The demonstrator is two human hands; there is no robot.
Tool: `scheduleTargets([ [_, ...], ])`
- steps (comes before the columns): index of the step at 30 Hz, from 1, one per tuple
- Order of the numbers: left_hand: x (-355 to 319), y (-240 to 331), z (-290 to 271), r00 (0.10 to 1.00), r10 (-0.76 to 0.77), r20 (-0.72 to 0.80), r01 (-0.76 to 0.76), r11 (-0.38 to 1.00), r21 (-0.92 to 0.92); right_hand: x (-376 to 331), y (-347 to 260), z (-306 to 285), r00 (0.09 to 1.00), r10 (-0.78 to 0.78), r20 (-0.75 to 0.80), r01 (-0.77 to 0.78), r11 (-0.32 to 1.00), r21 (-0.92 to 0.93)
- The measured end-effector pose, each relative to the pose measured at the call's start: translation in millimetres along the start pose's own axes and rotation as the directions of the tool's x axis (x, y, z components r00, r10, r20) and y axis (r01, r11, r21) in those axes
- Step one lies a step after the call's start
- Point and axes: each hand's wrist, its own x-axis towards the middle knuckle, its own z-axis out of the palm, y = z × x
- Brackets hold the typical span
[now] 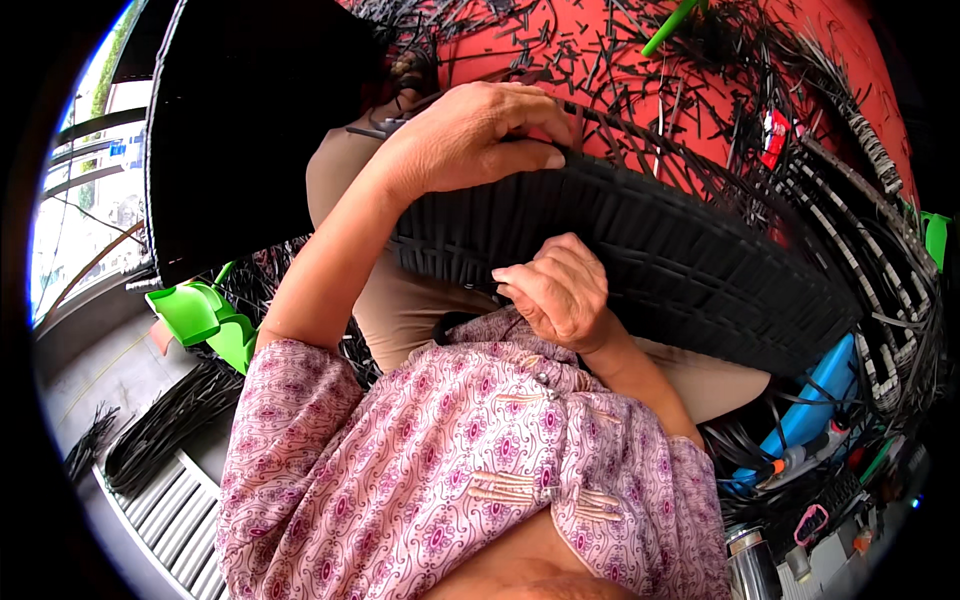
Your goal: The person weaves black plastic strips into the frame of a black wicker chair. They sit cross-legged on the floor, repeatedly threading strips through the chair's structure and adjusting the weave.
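"Where's the weave [660,240]?"
"Across the lap [390,315], its black face toward the wearer. It slants down from the left hand [490,135] to its right end."
"And that left hand?"
"Clasping the upper edge: thumb on the near face, fingers curled over the far side."
"The right hand [565,290]?"
"Lower down, in front of the face near the bottom edge. Its fingers are folded, thumb tip close to the forefinger. I can't tell whether it pinches a strip."
"How much room between the hands?"
"A band of bare weave; they're well apart. To the right of the right hand there's a longer stretch of weave."
"What hems in the right end?"
"A blue tray [820,385] just beside it, and curved strips [860,250] beyond."
"Past the upper edge?"
"Thin loose strands [690,165] close along it, then a red mat [470,60] littered with black scraps [590,60]."
"Left side?"
"Tight by the left knee [335,170]: a dark panel [250,140] rises just beside it. Nearer, left of the left forearm, are a green scoop [190,310], a black bundle [180,420] and a slatted rack [165,510]."
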Motion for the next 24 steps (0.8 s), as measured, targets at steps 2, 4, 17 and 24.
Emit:
scheduleTargets([
  [2,2,1,0,0.999,-0.035,0.004,0.034,0.999,0.009,2,3,-1,1.0,0.001,0.018,-0.001,1.0,-0.007],
  [4,3,1,0,0.999,-0.033,-0.006,0.033,0.999,-0.008,1,4,1,0.999,-0.009,0.042,0.009,1.0,-0.006],
  [17,4,2,-5,0.987,-0.153,0.052,0.157,0.984,-0.079,-6,5,10,0.999,-0.031,0.019,0.031,0.999,-0.038],
  [24,1,3,-4,0.991,-0.131,0.042,0.134,0.987,-0.088,4,-7,-1,0.996,0.029,-0.079,-0.023,0.997,0.076],
])
